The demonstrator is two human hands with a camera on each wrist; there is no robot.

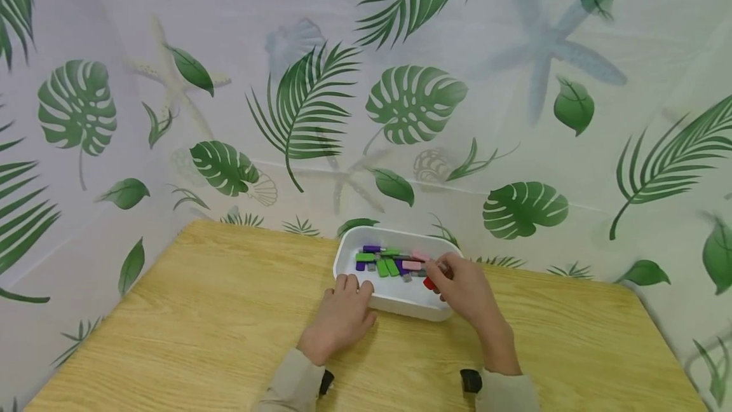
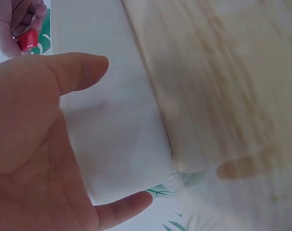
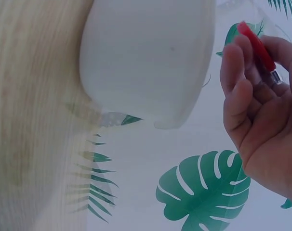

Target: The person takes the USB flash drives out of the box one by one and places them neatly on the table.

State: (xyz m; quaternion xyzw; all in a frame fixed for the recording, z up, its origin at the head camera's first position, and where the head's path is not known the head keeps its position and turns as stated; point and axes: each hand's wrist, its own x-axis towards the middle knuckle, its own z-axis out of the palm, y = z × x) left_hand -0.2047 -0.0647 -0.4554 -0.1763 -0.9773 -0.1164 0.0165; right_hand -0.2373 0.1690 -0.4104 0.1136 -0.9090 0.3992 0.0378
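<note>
A white plastic tray [image 1: 412,307] stands on the table near the patterned cloth. Inside lie several USB flash drives in green [image 1: 382,267], purple [image 1: 372,249] and pink [image 1: 411,265], some with grey metal ends showing. My left hand [image 1: 343,315] holds the tray's near left rim; in the left wrist view its thumb and little finger show outside the wall, the other fingers hidden behind it. Over the tray's right end, my right hand [image 1: 466,288] pinches a red USB flash drive [image 3: 258,47] between thumb and fingers, its silver end pointing toward the palm.
Wood-grain table surface [image 1: 229,310] extends to the left and right of the tray. Behind it hangs a white cloth [image 1: 434,164] with green leaves, starfish and shells, meeting the table's back edge close to the tray.
</note>
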